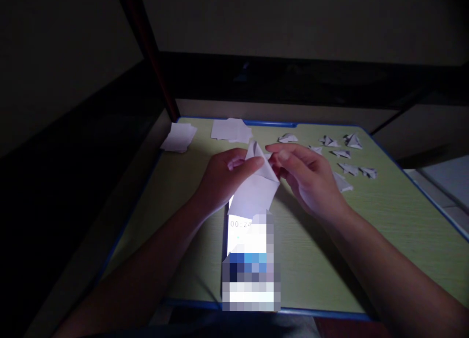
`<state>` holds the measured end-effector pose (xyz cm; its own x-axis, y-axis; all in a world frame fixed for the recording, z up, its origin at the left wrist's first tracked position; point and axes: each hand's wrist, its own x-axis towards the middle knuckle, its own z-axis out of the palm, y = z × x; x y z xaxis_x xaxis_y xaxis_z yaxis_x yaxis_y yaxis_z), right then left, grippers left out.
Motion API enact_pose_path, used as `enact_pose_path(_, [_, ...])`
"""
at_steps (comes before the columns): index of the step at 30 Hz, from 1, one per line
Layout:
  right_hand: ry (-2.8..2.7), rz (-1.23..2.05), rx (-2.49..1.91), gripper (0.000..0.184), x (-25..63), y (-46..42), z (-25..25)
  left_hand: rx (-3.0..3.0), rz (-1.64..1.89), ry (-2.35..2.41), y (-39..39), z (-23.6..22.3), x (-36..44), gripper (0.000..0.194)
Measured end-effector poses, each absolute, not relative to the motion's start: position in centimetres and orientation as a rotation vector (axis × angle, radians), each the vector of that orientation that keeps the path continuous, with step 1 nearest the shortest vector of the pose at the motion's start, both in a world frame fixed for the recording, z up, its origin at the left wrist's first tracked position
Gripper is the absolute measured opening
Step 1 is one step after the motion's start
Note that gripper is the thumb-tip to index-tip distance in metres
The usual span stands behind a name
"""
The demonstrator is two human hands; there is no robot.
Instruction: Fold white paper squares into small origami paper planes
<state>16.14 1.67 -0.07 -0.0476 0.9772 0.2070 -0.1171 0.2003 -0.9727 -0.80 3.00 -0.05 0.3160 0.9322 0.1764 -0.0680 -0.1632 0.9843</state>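
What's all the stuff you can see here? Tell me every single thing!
Partly folded sheet: 1, white, between the hands
Small folded papers: at least 8, white-grey, table's far right
Left paper stack: 1, white, far left corner
Far paper pile: 1, white, table's far edge
Phone: 1, bright white screen, partly blurred, table's near side
Table: 1, green with blue edge, below the hands
Pole: 1, dark reddish, behind, left
Pale thing, unclear: 1, whitish, right of table
Left hand: 1, holding sheet
Right hand: 1, at sheet's right side
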Motion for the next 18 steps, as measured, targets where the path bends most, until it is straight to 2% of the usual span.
enact_pose_path(7, [-1.338, 1.266, -0.949, 0.024, 16.2, 1.5, -0.1, 1.679, 0.865, 0.861, 2.1, 1.0, -0.5, 0.021])
enact_pose_path(18, [-1.201, 1.272, -0.937, 0.009, 16.0, 1.4, 0.3, 1.680, 0.837, 0.867, 1.8, 1.1, -0.4, 0.022])
